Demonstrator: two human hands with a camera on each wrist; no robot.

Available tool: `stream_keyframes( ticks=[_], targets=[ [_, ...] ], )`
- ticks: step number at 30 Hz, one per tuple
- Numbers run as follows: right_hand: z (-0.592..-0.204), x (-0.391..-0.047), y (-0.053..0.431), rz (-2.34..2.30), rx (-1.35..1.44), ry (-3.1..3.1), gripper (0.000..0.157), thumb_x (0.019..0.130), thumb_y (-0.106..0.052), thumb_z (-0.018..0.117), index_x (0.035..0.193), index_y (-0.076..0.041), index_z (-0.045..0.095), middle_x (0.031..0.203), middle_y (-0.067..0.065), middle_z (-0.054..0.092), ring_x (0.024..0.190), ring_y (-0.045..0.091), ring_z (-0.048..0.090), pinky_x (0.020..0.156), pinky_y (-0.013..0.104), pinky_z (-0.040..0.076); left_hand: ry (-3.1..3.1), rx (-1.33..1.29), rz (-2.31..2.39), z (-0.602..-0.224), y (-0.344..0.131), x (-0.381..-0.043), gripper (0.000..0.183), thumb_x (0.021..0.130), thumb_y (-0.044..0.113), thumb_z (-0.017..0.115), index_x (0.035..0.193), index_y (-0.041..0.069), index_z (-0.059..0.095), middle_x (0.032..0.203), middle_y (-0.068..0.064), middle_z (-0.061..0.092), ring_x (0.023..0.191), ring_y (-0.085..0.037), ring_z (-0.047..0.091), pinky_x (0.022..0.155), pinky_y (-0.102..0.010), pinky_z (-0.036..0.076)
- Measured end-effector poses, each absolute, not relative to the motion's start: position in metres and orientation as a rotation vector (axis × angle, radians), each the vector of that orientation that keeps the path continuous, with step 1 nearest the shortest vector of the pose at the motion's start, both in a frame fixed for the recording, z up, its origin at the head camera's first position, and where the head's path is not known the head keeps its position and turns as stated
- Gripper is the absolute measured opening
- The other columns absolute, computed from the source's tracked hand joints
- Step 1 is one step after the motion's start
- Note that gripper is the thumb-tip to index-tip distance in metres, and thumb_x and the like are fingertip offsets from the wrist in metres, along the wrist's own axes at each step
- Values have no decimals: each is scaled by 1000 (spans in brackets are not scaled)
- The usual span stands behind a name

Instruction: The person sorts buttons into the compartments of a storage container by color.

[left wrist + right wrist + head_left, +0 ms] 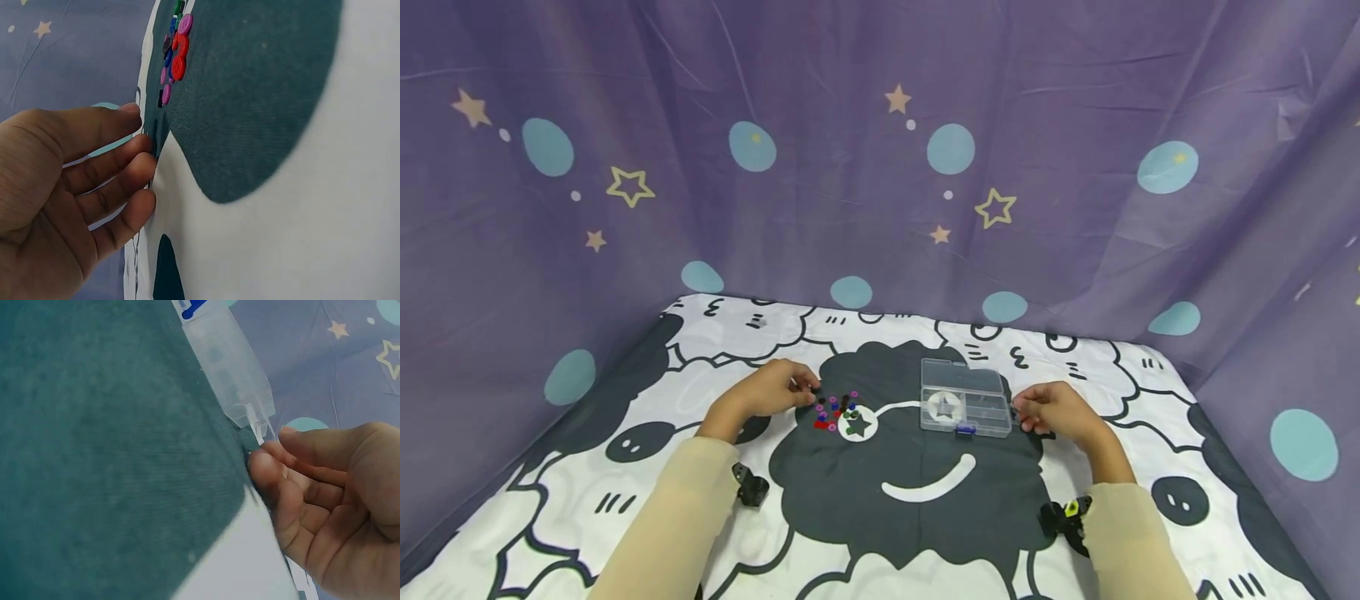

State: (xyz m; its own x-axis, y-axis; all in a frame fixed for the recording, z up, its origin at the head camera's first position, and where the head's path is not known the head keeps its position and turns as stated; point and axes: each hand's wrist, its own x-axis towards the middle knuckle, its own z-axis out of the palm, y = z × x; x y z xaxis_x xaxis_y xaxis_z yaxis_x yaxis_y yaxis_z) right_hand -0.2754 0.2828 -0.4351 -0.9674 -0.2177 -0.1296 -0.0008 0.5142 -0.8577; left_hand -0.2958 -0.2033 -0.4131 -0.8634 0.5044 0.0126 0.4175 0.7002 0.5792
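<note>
Several small round buttons (832, 412) in red, pink, blue, green and black lie in a loose group on the dark patch of the cloth. My left hand (778, 387) is just left of them, its fingers loosely bent with nothing between them; the left wrist view shows its fingertips close to the nearest pink button (166, 94). A clear plastic compartment box (987, 412) with a blue mark on its front edge rests to the right. My right hand (1056, 410) is at the box's right end, fingers curled loosely and the thumb (312, 445) apart from the bent forefinger.
A cloth (917, 525) printed with white and dark sheep covers the surface. Purple curtains (850, 208) with stars and blue dots stand behind and at both sides. Small black devices (750, 486) are worn at both wrists.
</note>
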Motion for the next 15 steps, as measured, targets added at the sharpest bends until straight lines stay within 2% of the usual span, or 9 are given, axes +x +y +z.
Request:
stream_keyframes(
  ticks=[11,15],
  targets=[
    [-441,-277,287,-1566,-189,2373,26,101,-2,59,122,14,62,89,9,70,73,15,67,64,30,57,2784,691,862,-414,-202,-297,18,96,16,71,109,4,75,98,-3,74,81,-13,63,70,-33,51],
    [-446,-278,288,-1634,-178,2324,27,100,1,60,122,16,61,87,9,70,72,14,67,65,28,58,2784,715,864,-414,-201,-298,18,94,13,72,108,3,74,97,-3,74,80,-13,62,70,-33,51]
  ],
)
